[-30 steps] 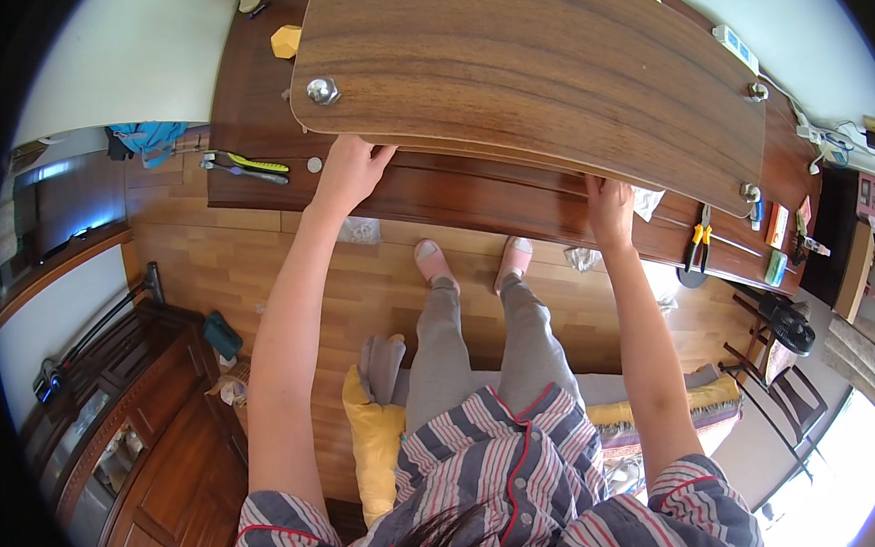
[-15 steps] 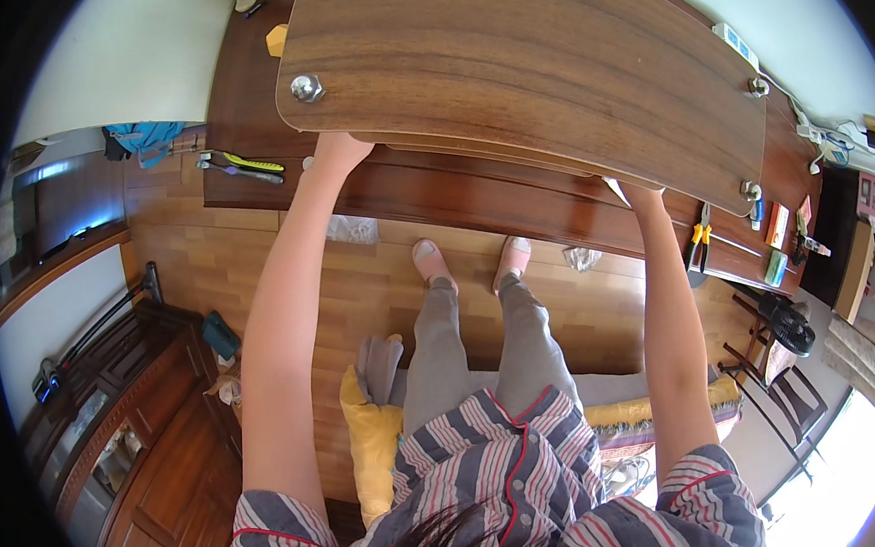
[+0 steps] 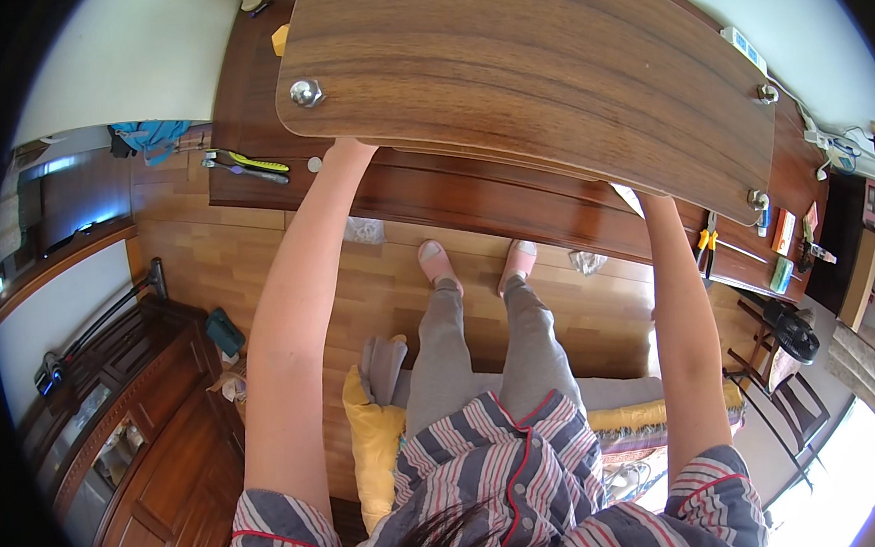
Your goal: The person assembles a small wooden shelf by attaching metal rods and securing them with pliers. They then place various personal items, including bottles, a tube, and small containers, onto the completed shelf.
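Note:
A wood-grain rack (image 3: 536,77) with rounded corners and shiny metal cap nuts (image 3: 307,93) stands on the dark reddish desk. The edge of a lower board (image 3: 491,158) shows beneath its top. My left hand (image 3: 354,150) reaches in under the front edge near the left corner, and its fingers are hidden by the top board. Toward the right end, my right hand (image 3: 658,203) is likewise under the board, with its fingers out of sight. A white, paper-like piece (image 3: 627,198) shows just left of my right wrist. What either hand grips cannot be made out.
Yellow-handled pliers (image 3: 706,242) lie at the desk's right, near small boxes (image 3: 783,230). Yellow-and-grey tools (image 3: 248,165) and a white round piece (image 3: 315,165) lie at the left. Clear plastic bags (image 3: 363,230) are on the floor. A cushioned bench (image 3: 625,394) is behind my legs.
My left forearm has shifted slightly right, uncovering more of the white round piece. The view has moved a little; the rack looks nearly unchanged and both hands remain under its top board.

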`<state>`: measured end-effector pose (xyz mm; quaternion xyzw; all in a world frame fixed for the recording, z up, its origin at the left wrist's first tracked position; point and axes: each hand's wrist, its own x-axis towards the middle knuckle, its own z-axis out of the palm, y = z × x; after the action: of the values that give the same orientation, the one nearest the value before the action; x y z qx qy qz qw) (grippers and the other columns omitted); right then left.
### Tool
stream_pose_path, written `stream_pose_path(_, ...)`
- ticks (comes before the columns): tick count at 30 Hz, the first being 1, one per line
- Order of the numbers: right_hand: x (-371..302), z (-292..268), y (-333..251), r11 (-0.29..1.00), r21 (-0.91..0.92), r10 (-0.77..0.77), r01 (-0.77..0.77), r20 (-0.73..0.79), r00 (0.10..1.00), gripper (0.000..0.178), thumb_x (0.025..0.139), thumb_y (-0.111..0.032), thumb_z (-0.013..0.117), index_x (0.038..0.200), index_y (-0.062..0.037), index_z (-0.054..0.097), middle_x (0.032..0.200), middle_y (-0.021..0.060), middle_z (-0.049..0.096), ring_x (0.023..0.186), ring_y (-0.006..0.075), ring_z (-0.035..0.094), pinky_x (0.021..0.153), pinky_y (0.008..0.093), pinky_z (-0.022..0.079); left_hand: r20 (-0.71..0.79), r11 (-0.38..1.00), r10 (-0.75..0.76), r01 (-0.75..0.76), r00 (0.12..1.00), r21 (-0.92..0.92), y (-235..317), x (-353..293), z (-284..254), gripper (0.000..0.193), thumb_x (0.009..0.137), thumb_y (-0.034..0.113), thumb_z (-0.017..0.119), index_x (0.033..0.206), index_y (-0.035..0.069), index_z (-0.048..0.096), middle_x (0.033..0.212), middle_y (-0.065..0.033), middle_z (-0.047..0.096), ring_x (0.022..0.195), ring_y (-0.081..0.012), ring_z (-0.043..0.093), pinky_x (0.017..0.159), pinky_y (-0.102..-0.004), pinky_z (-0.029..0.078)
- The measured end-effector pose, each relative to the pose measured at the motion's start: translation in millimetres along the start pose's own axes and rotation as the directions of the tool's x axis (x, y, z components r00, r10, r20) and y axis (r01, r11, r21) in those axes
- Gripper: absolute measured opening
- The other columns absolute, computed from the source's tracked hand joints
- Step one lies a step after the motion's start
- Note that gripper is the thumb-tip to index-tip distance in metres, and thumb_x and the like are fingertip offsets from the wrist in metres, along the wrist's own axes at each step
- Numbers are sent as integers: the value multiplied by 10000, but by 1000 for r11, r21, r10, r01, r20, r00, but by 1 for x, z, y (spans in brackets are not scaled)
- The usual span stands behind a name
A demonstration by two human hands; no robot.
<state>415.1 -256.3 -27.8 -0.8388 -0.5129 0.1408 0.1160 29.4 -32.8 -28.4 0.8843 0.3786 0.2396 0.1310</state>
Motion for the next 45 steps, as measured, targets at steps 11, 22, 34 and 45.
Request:
stream_pose_path(11, 0, -4, -4, 999, 32, 7, -6, -25, 1000, 387, 1004, -268, 519, 1240, 30, 589, 1102, 139, 659, 1021, 254, 610, 889, 378, 469, 41, 1000, -20, 21, 999, -8, -4, 18, -9, 351, 956, 224, 600, 1233, 8, 592, 1189, -112, 638, 1122, -226, 584, 964, -348, 455)
stream_pose_path(22, -3, -3, -7, 998, 64, 7, -2, -80, 997, 419, 1034, -306, 471, 1250, 33, 589, 1089, 103, 665, 1007, 215, 612, 869, 351, 473, 48, 998, -49, 51, 998, -30, -11, 30, -18, 359, 986, 261, 572, 1244, 11, 587, 1183, -84, 637, 1116, -189, 581, 967, -331, 450)
stream_pose_path(34, -65, -186, -75, 546, 835, 223, -68, -67, 973, 463, 1067, -348, 418, 1261, 36, 589, 1074, 64, 671, 993, 173, 614, 848, 321, 476, 220, 342, -565, 468, 795, -814, 53, 16, -162, 374, 1018, 301, 542, 1255, 14, 581, 1177, -55, 635, 1110, -148, 577, 971, -311, 444)
stream_pose_path(45, -93, -254, -132, 444, 886, 147, -133, 74, 986, 299, 1020, -304, 566, 1116, -36, 656, 836, -76, 537, 774, 27, 454, 706, 207, 370, 397, 250, -348, 493, 849, -833, 131, 34, -253, 295, 965, 251, 654, 1148, 22, 618, 1007, 4, 653, 911, -76, 611, 813, -263, 504)
